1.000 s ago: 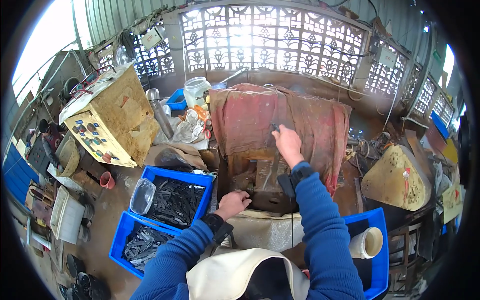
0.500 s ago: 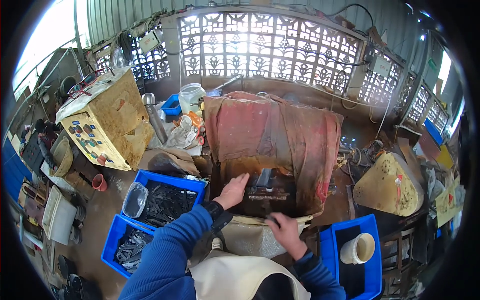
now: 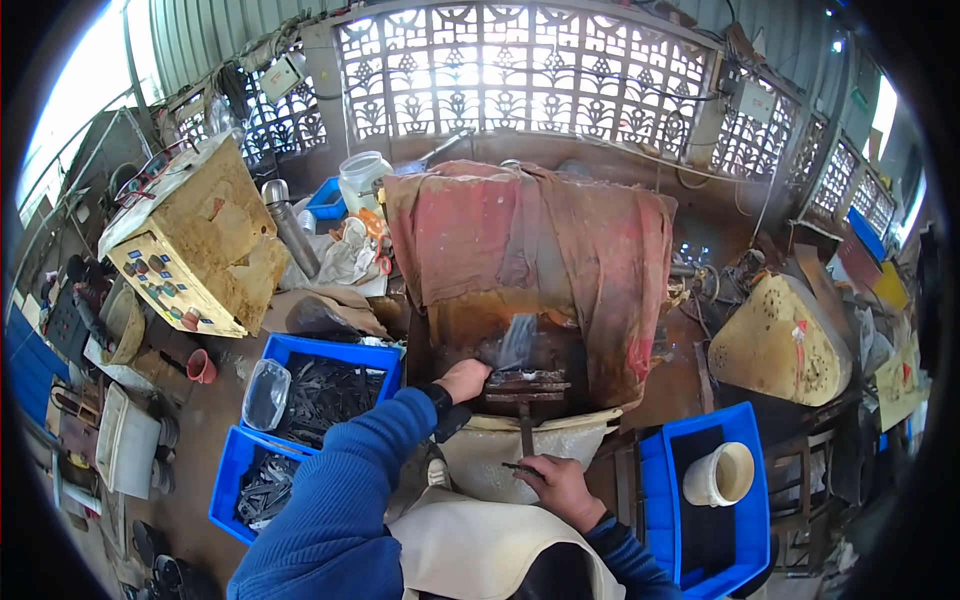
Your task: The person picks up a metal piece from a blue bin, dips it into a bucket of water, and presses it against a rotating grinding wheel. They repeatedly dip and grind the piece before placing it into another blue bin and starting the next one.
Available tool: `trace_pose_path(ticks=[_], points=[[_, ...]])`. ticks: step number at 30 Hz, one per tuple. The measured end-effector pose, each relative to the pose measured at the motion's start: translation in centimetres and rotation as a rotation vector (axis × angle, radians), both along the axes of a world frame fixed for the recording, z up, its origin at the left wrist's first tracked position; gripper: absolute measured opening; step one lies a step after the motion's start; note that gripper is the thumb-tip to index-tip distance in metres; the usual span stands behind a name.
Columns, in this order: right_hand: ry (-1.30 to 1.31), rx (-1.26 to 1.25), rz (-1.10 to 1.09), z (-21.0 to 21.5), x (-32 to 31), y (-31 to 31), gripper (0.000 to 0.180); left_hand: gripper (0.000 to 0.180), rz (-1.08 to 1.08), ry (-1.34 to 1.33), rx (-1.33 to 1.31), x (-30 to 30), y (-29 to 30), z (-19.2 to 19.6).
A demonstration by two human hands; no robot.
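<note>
Lower left: front blue bin [image 3: 224, 488], dark strips [image 3: 266, 490] inside. Rear blue bin [image 3: 325, 350]: more strips, clear tub [image 3: 265, 395] on its left edge. Centre: left hand [image 3: 465, 381] near the T-shaped bar [image 3: 527, 396], can't tell its grip. Lower centre: right hand [image 3: 560, 487] pinching a dark piece [image 3: 519, 468], probably a strip. Lower right: blue crate [image 3: 660, 510] holding cream bucket [image 3: 703, 482].

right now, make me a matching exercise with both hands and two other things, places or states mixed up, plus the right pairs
Things:
1. left hand
2. right hand
3. cream tub
4. red cloth

Places or states:
a. inside the blue bin at the right
b. draped and stained
c. nearest the apron, dark piece at its fingertips
d. near the left end of the dark crossbar

Pairs: 1-d, 2-c, 3-a, 4-b
</note>
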State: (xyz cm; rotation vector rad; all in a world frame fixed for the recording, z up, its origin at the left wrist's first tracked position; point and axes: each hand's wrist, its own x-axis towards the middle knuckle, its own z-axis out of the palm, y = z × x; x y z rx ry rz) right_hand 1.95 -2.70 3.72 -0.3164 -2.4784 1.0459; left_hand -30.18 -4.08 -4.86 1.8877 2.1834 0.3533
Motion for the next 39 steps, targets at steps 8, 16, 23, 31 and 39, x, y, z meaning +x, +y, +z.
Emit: trace_pose_path(ticks=[8,16,23,31,39], points=[[-0.091,-0.725,-0.459,-1.5,-0.4,4.2,0.030,0.015,0.212,-0.068,0.203,0.6,-1.6,1.3],[0.379,-1.404,-0.086,-2.4,-9.6,9.0,0.025,0.013,0.191,-0.168,0.417,8.8,-2.6,11.8],[0.196,-1.733,-0.087,-0.9,-14.1,5.9,0.025,0.029,0.306,-0.091,0.467,10.5,-4.3,7.0],[0.197,-1.483,-0.043,-5.5,-13.3,10.4,0.022,0.024,0.109,-0.033,0.388,3.9,-14.9,9.4],[0.126,-1.088,-0.275,-6.2,-10.4,13.1,0.031,0.022,1.202,-0.263,0.070,-8.3,-27.3,-5.5]])
